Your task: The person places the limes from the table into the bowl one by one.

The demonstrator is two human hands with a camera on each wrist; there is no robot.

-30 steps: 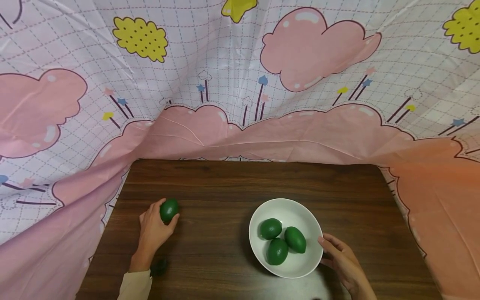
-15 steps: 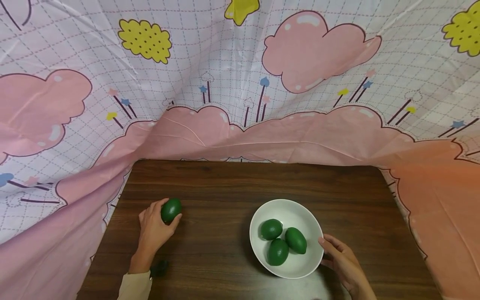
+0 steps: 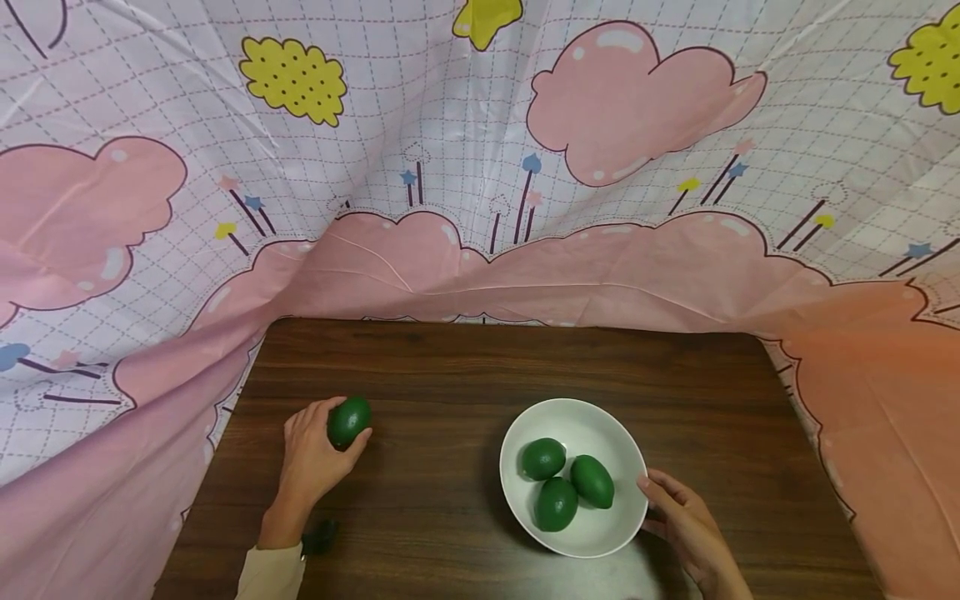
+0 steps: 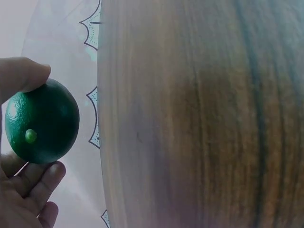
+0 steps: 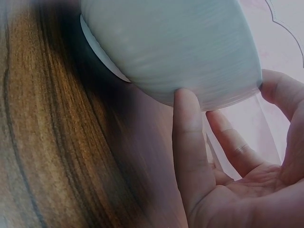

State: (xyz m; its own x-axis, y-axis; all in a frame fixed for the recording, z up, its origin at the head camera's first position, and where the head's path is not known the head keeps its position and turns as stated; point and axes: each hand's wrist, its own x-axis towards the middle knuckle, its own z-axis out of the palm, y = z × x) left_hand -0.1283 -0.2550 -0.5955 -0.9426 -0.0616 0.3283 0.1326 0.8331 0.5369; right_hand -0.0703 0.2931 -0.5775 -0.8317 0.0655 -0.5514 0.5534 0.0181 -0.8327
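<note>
At the left of the table, my left hand (image 3: 309,454) holds a green lime (image 3: 349,422) between thumb and fingers. The left wrist view shows this lime (image 4: 45,123) with its pale stem nub, the thumb on one side and fingertips on the other. A white round bowl (image 3: 626,508) stands right of centre with three limes (image 3: 557,504) grouped inside. My right hand (image 3: 686,521) grips the bowl's right edge, thumb at the rim. In the right wrist view, fingers (image 5: 187,123) press against the outer wall of the bowl (image 5: 185,52).
The dark wooden table (image 3: 435,375) is bordered at the back and sides by a hanging cloth (image 3: 480,283) printed with pink clouds. A small dark object (image 3: 320,537) shows beside the left wrist.
My left hand has shifted slightly to the right with the lime in its grasp. The right hand and the bowl have stayed in place.
</note>
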